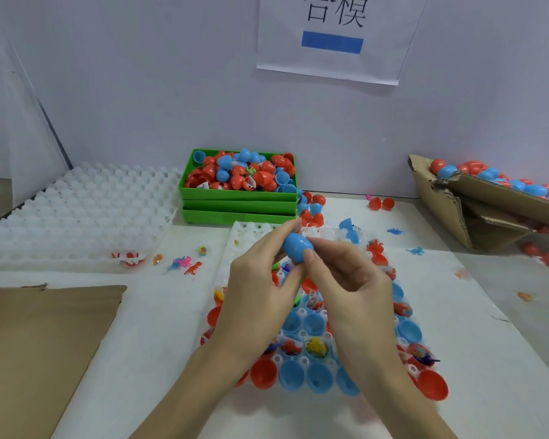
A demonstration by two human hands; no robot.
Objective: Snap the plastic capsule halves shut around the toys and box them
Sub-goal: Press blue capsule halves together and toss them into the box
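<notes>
A blue capsule (pixel 296 245) is held between both hands above the white tray (pixel 251 231). My left hand (pixel 260 280) grips its left end, thumb and fingers wrapped round it. My right hand (pixel 346 277) pinches its right end with thumb on top. Below the hands the tray holds several open blue halves (pixel 317 375) and red halves (pixel 263 372), some with small toys (pixel 316 346) in them. A cardboard box (pixel 488 204) at the right holds several closed red and blue capsules (pixel 488 175).
Stacked green bins (pixel 238 198) at the back hold loose halves and toys. Empty white trays (pixel 76 210) are piled at the left. A brown cardboard sheet (pixel 38 350) lies front left. Loose toy dinosaurs (pixel 187 264) and halves (pixel 381 204) are scattered on the white table.
</notes>
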